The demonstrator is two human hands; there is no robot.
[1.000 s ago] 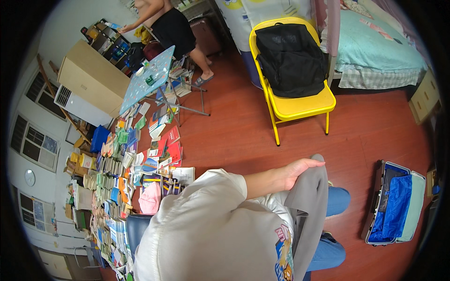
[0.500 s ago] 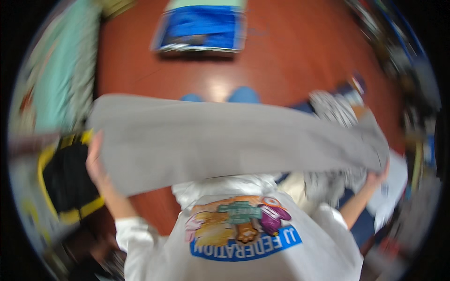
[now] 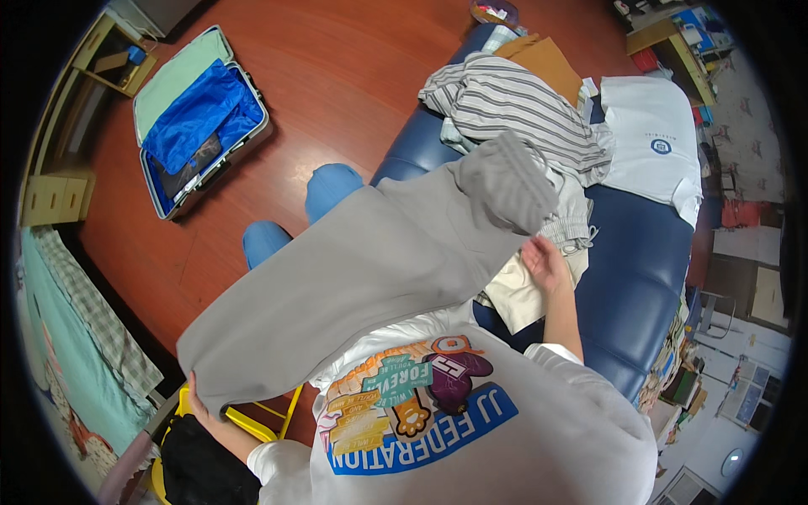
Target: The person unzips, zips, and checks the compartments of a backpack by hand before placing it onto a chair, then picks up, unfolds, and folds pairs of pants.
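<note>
A pair of grey sweatpants (image 3: 337, 269), laid lengthwise, stretches across my lap from lower left to upper right. My left hand (image 3: 202, 407) grips the leg end at the lower left, its fingers partly behind the cloth. At the other end, my right hand (image 3: 547, 263) holds the edge beside the gathered waistband (image 3: 518, 181), some of its fingers hidden under the fabric. The waistband end is bunched and lies against a striped shirt (image 3: 530, 109) and light-coloured shorts (image 3: 568, 220). Below the right hand a cream garment (image 3: 515, 290) shows.
A dark blue padded couch (image 3: 627, 286) runs along my right, with a white folded T-shirt (image 3: 648, 139) and a brown garment (image 3: 547, 63) on it. An open suitcase (image 3: 252, 135) with blue lining lies on the red-brown floor (image 3: 337, 93). A yellow-framed chair (image 3: 252, 425) holds black cloth (image 3: 202, 463).
My view has turned right, toward the couch. The sweatpants, earlier stretched level between both hands, now slant up to the right, their waistband end lying over the clothes.
</note>
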